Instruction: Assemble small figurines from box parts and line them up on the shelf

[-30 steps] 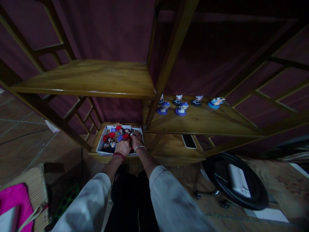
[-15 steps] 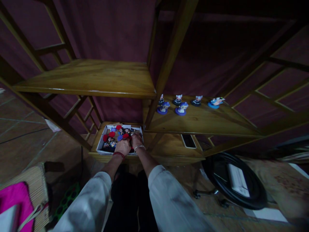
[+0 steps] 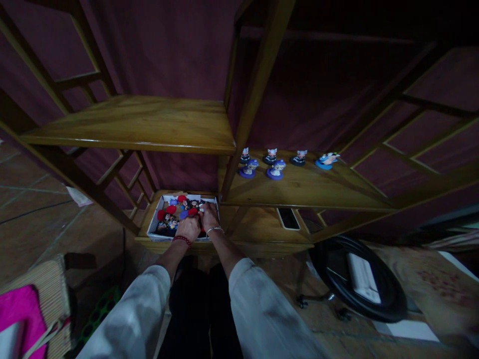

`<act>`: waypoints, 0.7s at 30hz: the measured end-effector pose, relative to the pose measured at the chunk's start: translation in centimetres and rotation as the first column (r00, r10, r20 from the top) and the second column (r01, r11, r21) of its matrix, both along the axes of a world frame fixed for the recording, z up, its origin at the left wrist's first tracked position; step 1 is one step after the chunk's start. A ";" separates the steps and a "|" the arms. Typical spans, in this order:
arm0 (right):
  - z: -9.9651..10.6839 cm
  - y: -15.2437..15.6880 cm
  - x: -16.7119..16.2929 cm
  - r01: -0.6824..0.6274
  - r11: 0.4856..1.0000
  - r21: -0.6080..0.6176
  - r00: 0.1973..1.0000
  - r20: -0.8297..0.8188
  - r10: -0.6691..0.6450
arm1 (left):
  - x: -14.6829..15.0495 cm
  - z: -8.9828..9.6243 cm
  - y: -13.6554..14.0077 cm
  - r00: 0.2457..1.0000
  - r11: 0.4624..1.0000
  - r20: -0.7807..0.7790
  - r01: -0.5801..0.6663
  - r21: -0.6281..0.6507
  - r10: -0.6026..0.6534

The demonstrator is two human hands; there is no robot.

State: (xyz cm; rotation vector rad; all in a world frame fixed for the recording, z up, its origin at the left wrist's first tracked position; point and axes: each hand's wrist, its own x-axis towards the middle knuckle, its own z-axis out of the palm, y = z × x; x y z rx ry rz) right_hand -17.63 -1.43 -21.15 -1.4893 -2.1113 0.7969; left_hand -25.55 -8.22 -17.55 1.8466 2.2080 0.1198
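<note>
A shallow white box (image 3: 152, 225) on the low shelf holds several small figurines (image 3: 172, 224) with red, blue and dark parts. Over its right half, my left hand (image 3: 189, 228), with a red bead bracelet, has its fingers curled down. Close against it on the right, my right hand (image 3: 210, 218), wearing a silver bangle, is bent over the box's right end with its fingers closed. A red round piece (image 3: 192, 212) shows just past my left fingers. What either hand grips is hidden by the hands and the dim light.
Several figurines on round bases (image 3: 276, 170) stand on the middle right shelf (image 3: 299, 189). A phone (image 3: 288, 218) lies on the low shelf. At right is a black round stool (image 3: 392, 306) bearing a white box (image 3: 363, 278). A pink cloth (image 3: 22, 311) lies on a woven seat at left.
The view has shifted slightly, so the shelves and figurines sit a little further left. Both hands stay together over the right part of the box, with hardly any visible movement.
</note>
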 end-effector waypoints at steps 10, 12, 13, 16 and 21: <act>1.7 -1.6 0.9 -0.118 0.988 0.098 0.983 0.155 0.102 | 0.0 0.2 -0.2 1.000 1.000 -0.010 0.017 -0.014 -0.018; 2.0 -2.1 1.0 -0.141 0.985 0.102 0.979 0.165 0.123 | 0.0 0.4 -0.3 1.000 1.000 -0.004 0.022 -0.011 -0.022; 2.2 -2.3 1.1 -0.141 0.985 0.097 0.978 0.169 0.124 | 0.1 0.4 -0.3 1.000 1.000 -0.002 0.020 -0.015 -0.020; 2.5 -2.9 1.5 -0.125 0.988 0.085 0.976 0.191 0.107 | 0.2 0.6 -0.3 1.000 0.999 -0.001 0.002 -0.037 -0.002; 1.9 -3.3 2.0 -0.179 0.980 0.083 0.962 0.225 0.156 | 0.3 0.6 -0.4 1.000 0.999 0.004 -0.013 -0.045 0.013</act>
